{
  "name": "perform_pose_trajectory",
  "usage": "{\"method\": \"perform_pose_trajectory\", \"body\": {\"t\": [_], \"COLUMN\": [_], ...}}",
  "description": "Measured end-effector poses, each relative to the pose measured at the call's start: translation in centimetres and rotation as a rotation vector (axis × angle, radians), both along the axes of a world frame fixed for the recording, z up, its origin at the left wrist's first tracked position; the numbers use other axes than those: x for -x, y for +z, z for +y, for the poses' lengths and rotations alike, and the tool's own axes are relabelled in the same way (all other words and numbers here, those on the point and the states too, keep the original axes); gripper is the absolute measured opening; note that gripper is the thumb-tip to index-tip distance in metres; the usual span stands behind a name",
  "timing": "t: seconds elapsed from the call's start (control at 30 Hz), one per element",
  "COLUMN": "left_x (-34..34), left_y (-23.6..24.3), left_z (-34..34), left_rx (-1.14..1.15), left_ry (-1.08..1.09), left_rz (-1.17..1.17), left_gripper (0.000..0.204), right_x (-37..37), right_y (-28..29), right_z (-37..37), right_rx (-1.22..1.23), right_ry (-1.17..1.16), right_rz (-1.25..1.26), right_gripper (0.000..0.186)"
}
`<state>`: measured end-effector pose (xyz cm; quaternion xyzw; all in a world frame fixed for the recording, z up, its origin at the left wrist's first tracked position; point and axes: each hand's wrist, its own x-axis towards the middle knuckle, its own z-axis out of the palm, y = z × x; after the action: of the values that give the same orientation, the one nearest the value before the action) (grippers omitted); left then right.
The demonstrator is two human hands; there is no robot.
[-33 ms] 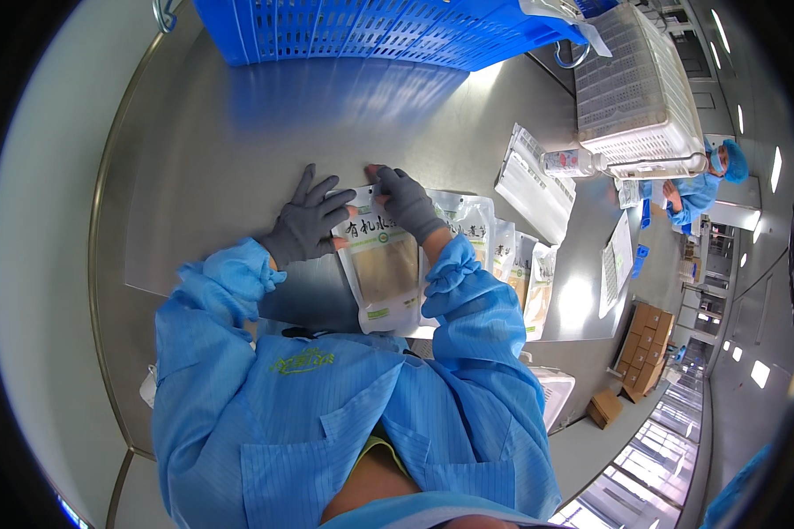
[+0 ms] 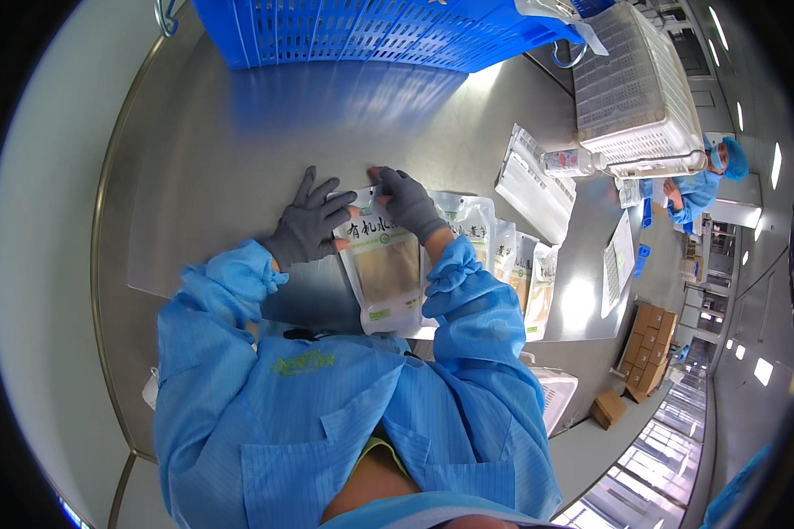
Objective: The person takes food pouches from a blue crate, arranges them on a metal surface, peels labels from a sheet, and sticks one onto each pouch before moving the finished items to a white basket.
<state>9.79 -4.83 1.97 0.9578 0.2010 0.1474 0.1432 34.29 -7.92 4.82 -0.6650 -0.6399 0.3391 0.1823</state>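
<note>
Pouch (image 2: 388, 275) probably wants light, even steadying — left hand (image 2: 303, 225) at its side, fingers apart; right hand (image 2: 408, 207) at its top, grip unclear.

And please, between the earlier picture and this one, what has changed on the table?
Nothing on the table visibly changed; nothing was taken hold of or let go. The gloved left hand and right hand remain at the upper part of the front pouch. The other pouches and blue crate stayed where they were.
</note>
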Motion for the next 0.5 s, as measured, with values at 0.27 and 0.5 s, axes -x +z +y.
{"method": "perform_pose_trajectory", "body": {"t": [0.27, 0.5], "left_x": [-0.1, 1.6], "left_y": [0.0, -0.1], "left_z": [-0.5, -8.0], "left_rx": [0.060, 0.408], "left_ry": [0.002, 0.490], "left_rz": [-0.017, -0.445], "left_gripper": [0.051, 0.042], "right_x": [2.6, 1.1], "right_y": [1.0, -3.3], "right_z": [-1.7, -1.5], "right_rx": [-0.035, -0.236], "right_ry": [-0.202, -0.193], "right_rz": [-0.098, -0.071], "right_gripper": [0.059, 0.065]}}
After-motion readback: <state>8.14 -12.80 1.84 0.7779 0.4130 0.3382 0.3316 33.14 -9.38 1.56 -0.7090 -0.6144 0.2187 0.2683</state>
